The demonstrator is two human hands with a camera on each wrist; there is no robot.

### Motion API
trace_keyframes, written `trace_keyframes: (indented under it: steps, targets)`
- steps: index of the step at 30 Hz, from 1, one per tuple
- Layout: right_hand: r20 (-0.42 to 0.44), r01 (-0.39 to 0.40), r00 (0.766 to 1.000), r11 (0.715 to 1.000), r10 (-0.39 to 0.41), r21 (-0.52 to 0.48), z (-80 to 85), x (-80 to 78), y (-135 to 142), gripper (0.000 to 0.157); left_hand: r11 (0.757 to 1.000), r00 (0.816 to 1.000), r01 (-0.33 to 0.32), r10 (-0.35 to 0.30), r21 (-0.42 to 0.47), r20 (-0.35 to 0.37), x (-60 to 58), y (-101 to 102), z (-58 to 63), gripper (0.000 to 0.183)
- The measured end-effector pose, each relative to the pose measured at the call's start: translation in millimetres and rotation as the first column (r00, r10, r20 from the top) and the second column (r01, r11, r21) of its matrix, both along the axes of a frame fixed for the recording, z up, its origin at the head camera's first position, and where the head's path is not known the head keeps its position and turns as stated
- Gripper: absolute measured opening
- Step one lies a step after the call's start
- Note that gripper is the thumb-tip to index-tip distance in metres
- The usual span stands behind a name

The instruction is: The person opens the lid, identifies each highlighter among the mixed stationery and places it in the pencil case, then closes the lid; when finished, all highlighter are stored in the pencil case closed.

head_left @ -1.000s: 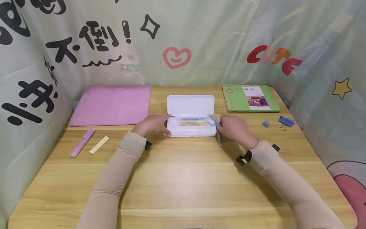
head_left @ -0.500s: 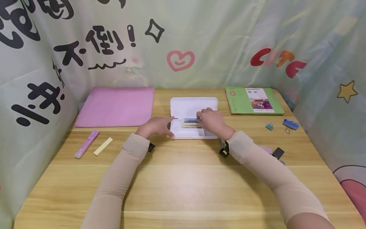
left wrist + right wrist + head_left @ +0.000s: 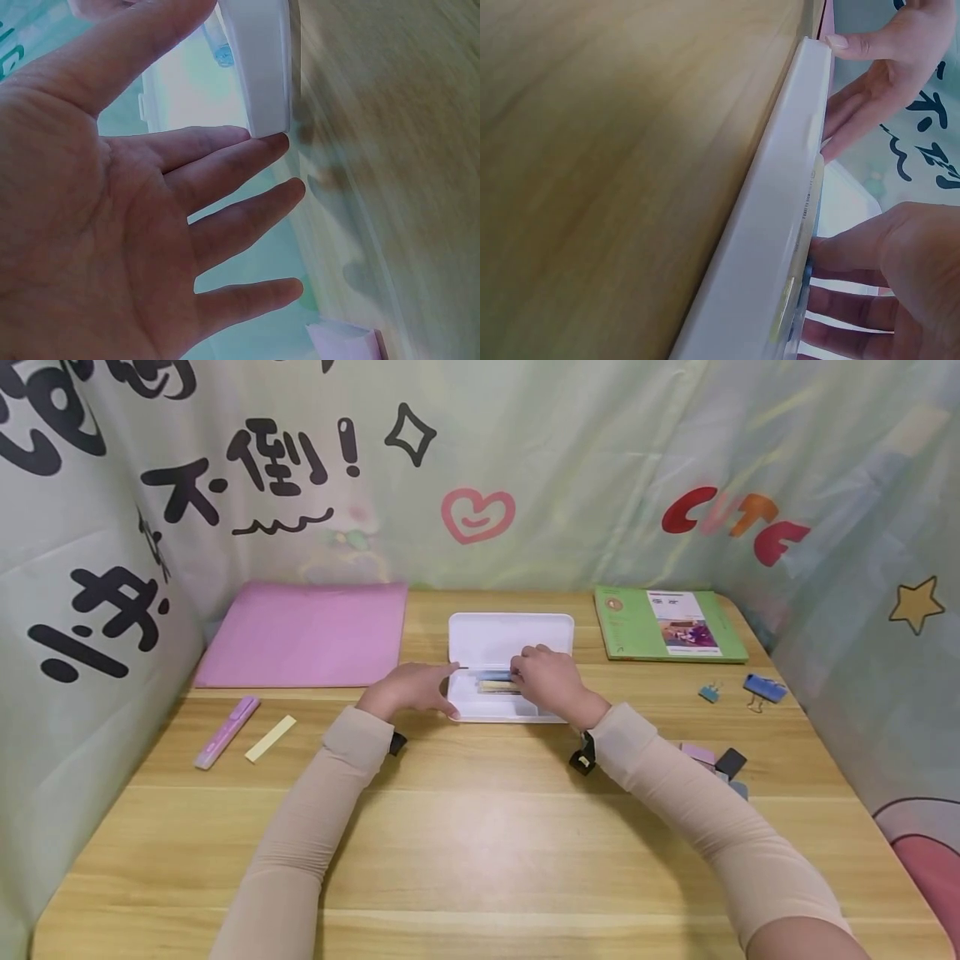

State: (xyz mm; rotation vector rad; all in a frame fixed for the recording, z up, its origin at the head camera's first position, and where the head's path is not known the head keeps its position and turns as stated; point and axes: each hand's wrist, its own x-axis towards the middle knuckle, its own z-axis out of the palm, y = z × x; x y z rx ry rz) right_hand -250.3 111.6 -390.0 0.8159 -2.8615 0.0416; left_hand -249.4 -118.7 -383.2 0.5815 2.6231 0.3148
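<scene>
An open white pencil case lies in the middle of the table, its lid raised at the back. My left hand spans its left end, thumb at the near corner and fingertips at the far one. The left wrist view shows those fingers long and spread. Over the right half of the case, my right hand pinches a blue pen low among the pens. A yellowish pen lies in front of it. My right hand hides the right part of the pens.
A pink folder and a green book lie at the back. Left are a pink-purple stick-like case and a cream strip; right, binder clips and small flat blocks beside my sleeve.
My right hand has moved left with the blue pen, from the case's right edge to over its inside. The left hand keeps its place. A grey-green pen right of the case is now hidden.
</scene>
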Motion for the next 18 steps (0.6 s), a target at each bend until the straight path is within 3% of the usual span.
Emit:
trace_keyframes:
  steps: [11,18]
  targets:
    - [0.018,-0.004,1.000,0.997,0.005,-0.072,0.2,3.7,22.6,0.021,1.000,1.000,-0.003,0.003,0.008,0.006,0.5,2.0,-0.8,0.091]
    - [-0.013,0.043,0.999,0.995,-0.044,-0.090,5.6,13.3,46.9,0.019,1.000,1.000,-0.009,0.009,0.004,0.017,-0.7,0.5,-0.5,0.091]
